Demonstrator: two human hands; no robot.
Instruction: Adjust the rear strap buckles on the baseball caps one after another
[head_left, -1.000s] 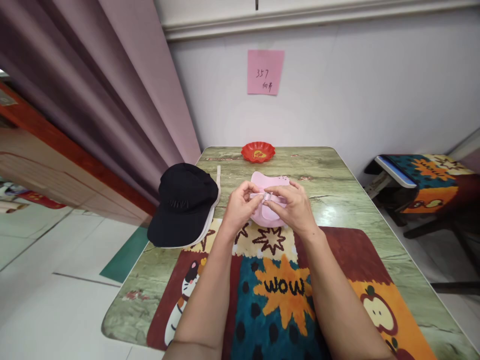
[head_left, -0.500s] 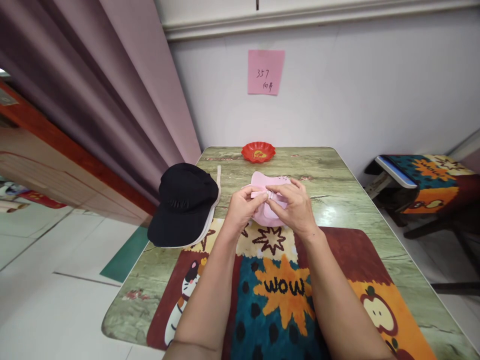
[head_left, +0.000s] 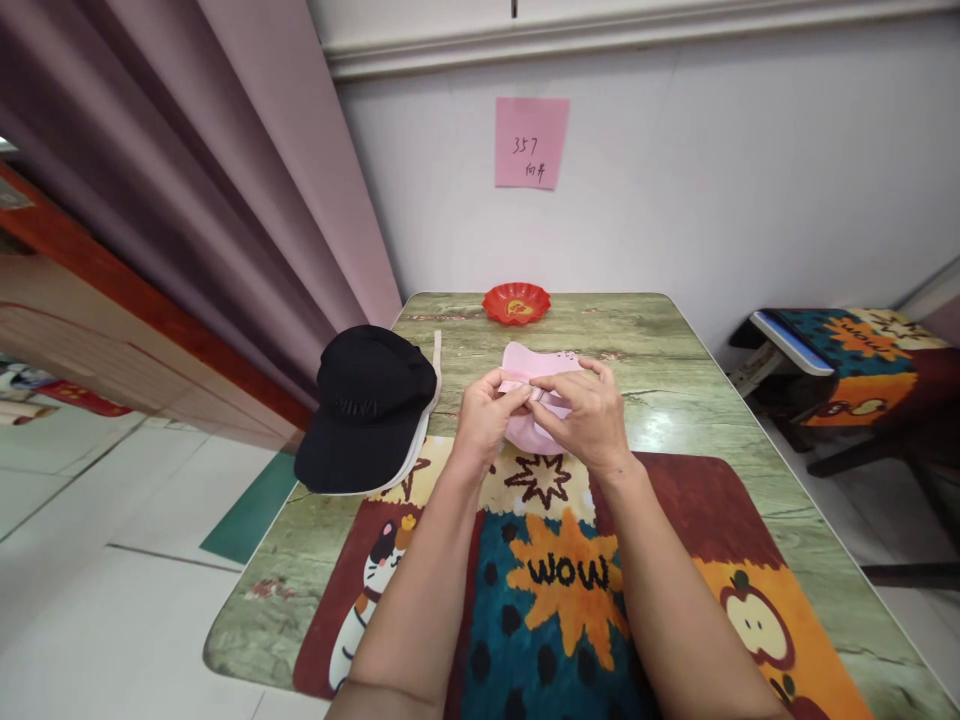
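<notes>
A pink cap (head_left: pixel 529 437) lies on the table just beyond the patterned mat, partly covered by my hands. My left hand (head_left: pixel 486 412) pinches the cap's pink strap (head_left: pixel 511 384) between thumb and fingers. From the other side, my right hand (head_left: pixel 583 410) pinches the same strap, its thumb and index finger close to the left fingertips. The buckle area is mostly hidden by the fingers. To the left sits a black cap (head_left: pixel 375 390) stacked over a white one (head_left: pixel 421 440), whose pale strap (head_left: pixel 437 348) sticks up.
A red scalloped dish (head_left: pixel 517 304) stands at the table's back edge near the wall. The colourful mat (head_left: pixel 555 590) covers the front of the wooden-patterned table (head_left: pixel 255 620). A stool (head_left: pixel 862 350) is at the right, a curtain (head_left: pixel 300 150) at the left.
My right fingers have shifted slightly left over the strap, covering the metal buckle that showed before. The caps and dish stay where they were.
</notes>
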